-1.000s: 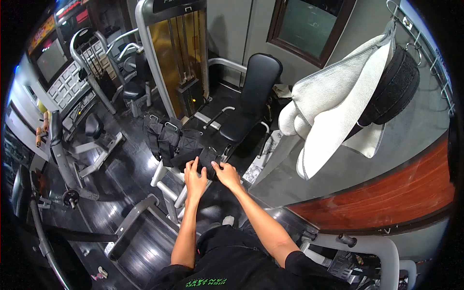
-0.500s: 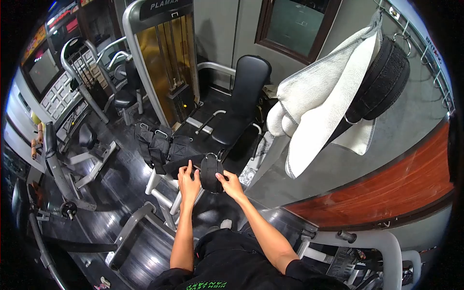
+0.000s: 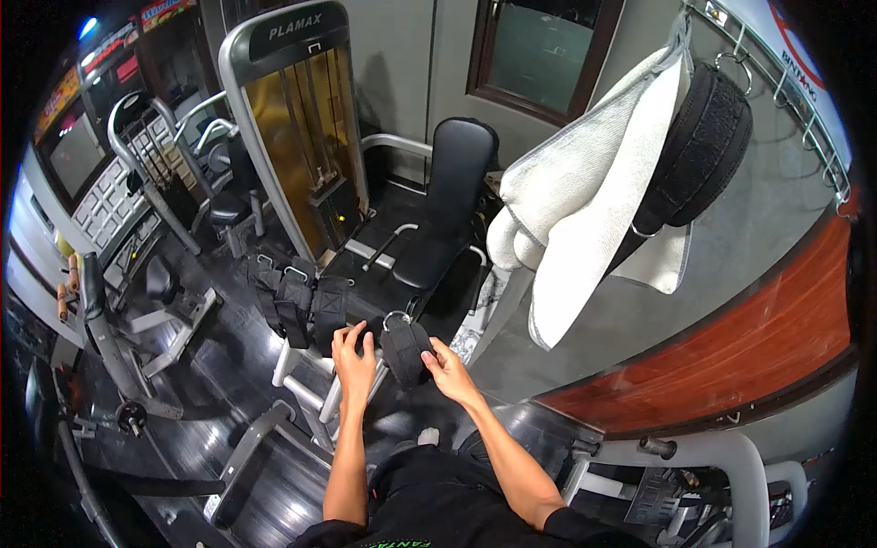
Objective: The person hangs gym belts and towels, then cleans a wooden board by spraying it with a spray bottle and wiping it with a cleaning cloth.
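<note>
My right hand (image 3: 446,366) grips a black padded ankle strap (image 3: 403,352) with a metal D-ring at its top, held up in front of me. My left hand (image 3: 352,357) rests just left of that strap, its fingers on another black strap lying on the white rack (image 3: 306,376). Several more black straps (image 3: 297,301) hang in a row over the rack's far left end.
A weight-stack machine (image 3: 292,128) with a black seat (image 3: 443,219) stands behind the rack. A white towel (image 3: 585,196) and a black padded belt (image 3: 699,146) hang from wall hooks at the upper right. Other gym machines (image 3: 137,274) fill the left side.
My right hand has lifted one strap off the rack and turned it upright. My left hand has stayed on the straps on the rack. The view has shifted down.
</note>
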### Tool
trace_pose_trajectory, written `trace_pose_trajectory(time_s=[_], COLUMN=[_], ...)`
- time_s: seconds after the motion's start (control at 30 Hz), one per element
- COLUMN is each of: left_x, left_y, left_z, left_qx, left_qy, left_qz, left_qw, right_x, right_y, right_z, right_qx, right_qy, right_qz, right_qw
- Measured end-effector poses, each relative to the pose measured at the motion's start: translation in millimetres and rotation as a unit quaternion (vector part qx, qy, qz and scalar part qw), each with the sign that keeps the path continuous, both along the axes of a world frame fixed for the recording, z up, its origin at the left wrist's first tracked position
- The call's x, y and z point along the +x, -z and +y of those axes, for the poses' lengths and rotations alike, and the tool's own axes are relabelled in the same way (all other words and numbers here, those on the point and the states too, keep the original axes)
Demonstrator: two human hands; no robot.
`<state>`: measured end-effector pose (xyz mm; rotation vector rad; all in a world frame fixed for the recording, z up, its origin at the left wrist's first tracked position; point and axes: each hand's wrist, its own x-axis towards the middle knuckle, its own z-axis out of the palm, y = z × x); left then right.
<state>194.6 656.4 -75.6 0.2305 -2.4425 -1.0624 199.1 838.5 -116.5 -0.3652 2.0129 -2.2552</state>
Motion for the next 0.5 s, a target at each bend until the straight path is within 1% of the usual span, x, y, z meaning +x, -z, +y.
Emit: trace_pose_trajectory(time_s=[0.07, 0.1, 0.17, 0.23, 0.3, 0.37, 0.43, 0.5], left_x=[2.4, 3.9, 5.5, 4.3, 5.0, 7.0, 9.3, 10.9], left_y=[-19.4, -29.7, -45.4, -45.5, -50.6, -61.4, -70.7, -80.8], left_z=[7.2, 11.1, 19.1, 25.0, 30.1, 33.0, 35.9, 40.5], left_qx=[0.104, 0.104, 0.155, 0.167, 0.335, 0.349, 0.408, 0.420], left_qy=[0.056, 0.058, 0.153, 0.160, 0.177, 0.187, 0.192, 0.208], left_qz=[0.035, 0.037, 0.029, 0.031, -0.017, -0.008, -0.049, -0.041], left_qw=[0.992, 0.992, 0.976, 0.972, 0.925, 0.918, 0.891, 0.882], right_x=[3.8, 5.2, 10.0, 16.3, 18.5, 21.2, 22.6, 24.1], right_y=[-12.5, -16.4, -27.7, -43.1, -51.5, -57.3, -62.7, -67.3], right_z=[6.9, 10.4, 13.7, 15.1, 19.3, 24.9, 31.6, 35.1], right_qx=[-0.007, 0.014, 0.035, 0.010, -0.005, -0.021, 0.026, 0.016], right_qy=[-0.009, -0.020, -0.030, 0.007, 0.013, 0.019, 0.030, 0.036], right_qz=[0.005, -0.010, -0.022, -0.015, 0.001, 0.016, 0.014, 0.019], right_qw=[1.000, 1.000, 0.999, 1.000, 1.000, 0.999, 0.999, 0.999])
